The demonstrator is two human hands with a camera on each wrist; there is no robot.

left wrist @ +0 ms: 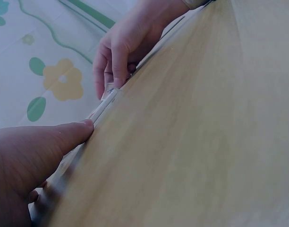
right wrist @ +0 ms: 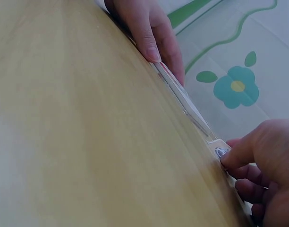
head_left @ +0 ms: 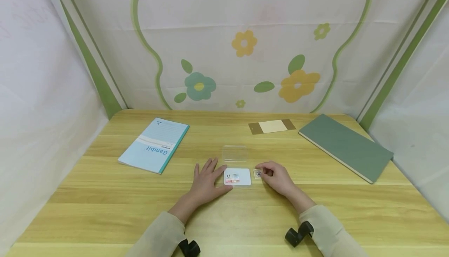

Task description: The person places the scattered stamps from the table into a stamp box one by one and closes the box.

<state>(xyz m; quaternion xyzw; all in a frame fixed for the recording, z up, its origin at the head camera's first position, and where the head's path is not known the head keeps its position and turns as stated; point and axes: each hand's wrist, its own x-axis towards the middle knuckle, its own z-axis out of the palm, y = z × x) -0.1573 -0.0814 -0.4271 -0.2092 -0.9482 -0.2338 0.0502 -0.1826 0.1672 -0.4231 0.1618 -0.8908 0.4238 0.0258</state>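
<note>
A flat white rectangular stack of cards [head_left: 242, 177] with a small printed logo and a reddish patch lies in a clear plastic case, whose transparent lid [head_left: 235, 153] is folded open behind it. My left hand [head_left: 207, 183] holds its left end, thumb at the near edge and index finger at the far corner. Just right of the case, my right hand [head_left: 277, 177] pinches a small square piece [head_left: 257, 173] with a dark print, between thumb and index finger. The right wrist view shows this piece [right wrist: 221, 150] close to the case's end, partly covered by the thumb.
A light-blue notebook [head_left: 154, 144] lies at the left of the wooden table [head_left: 231, 225]. At the right is a green hardcover book [head_left: 347, 147]. A brown card with a cream middle [head_left: 272, 126] lies near the back, before a flowered curtain [head_left: 217, 46].
</note>
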